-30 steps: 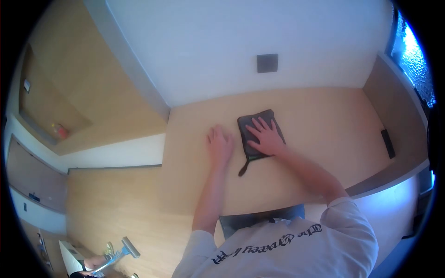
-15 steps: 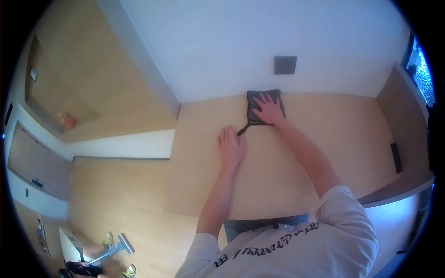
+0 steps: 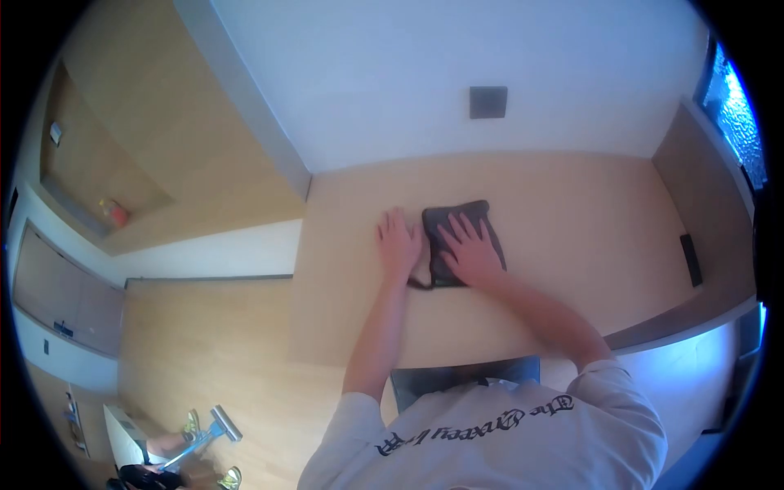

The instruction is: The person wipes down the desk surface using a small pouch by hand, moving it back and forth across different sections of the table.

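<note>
A dark, roughly square cloth (image 3: 441, 224) with a short strap at its near-left corner lies flat on the light wood desktop (image 3: 572, 212). My right hand (image 3: 469, 251) presses on top of it, palm down and fingers spread, hiding part of it. To the cloth's left, my left hand (image 3: 398, 245) rests flat on the wood with its fingers stretched out and nothing held. The strap (image 3: 420, 285) runs close to my left wrist.
A white wall with a grey square plate (image 3: 488, 102) rises behind the desktop. A raised side panel (image 3: 706, 196) bounds the right. A dark chair (image 3: 465, 377) is at the near edge. At lower left, another person holds a blue mop (image 3: 219, 426) on the floor.
My right hand has drawn the cloth from near the wall toward me. My left hand stays flat, slightly farther up the desk relative to the cloth.
</note>
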Available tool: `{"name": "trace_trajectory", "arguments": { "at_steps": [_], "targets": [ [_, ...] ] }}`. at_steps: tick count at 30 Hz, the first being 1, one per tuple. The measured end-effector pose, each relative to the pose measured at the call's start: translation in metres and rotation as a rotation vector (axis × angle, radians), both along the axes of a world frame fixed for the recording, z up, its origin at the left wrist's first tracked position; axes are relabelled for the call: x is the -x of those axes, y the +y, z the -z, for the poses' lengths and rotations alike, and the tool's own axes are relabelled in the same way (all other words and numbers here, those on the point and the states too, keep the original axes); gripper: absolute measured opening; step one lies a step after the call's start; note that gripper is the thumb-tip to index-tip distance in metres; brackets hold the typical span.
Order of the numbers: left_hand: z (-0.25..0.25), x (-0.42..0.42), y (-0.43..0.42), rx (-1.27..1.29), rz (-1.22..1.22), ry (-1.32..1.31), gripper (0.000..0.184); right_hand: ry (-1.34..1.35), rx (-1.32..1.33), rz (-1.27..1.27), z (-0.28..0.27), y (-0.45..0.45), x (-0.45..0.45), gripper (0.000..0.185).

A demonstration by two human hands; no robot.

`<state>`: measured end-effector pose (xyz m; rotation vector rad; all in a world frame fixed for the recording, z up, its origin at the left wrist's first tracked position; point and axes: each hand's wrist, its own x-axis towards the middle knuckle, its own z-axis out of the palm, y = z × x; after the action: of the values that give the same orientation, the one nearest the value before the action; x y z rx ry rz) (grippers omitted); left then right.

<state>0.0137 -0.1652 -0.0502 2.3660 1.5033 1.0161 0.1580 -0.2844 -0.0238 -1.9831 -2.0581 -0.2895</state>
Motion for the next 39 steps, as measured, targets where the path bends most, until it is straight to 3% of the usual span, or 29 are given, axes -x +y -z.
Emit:
{"name": "trace_trajectory", "arguments": {
  "at_steps": [7, 14, 28, 39],
  "targets": [
    [-0.012, 0.002, 0.0, 0.064, 0.046, -0.031, 0.057, 0.035, 0.11, -0.148, -0.021, -0.108, 0.053, 0.059],
    [-0.017, -0.001, -0.003, 0.052, 0.05, -0.05, 0.055, 0.007, 0.155, -0.189, -0.023, -0.122, 0.063, 0.062],
    [-0.017, 0.004, -0.004, 0.14, 0.06, -0.239, 0.05, 0.014, 0.073, -0.01, -0.005, 0.039, 0.022, 0.066],
    [-0.023, 0.009, -0.023, 0.143, -0.004, -0.125, 0.049, 0.059, 0.103, 0.149, -0.013, 0.147, -0.003, 0.067]
  ]
}}
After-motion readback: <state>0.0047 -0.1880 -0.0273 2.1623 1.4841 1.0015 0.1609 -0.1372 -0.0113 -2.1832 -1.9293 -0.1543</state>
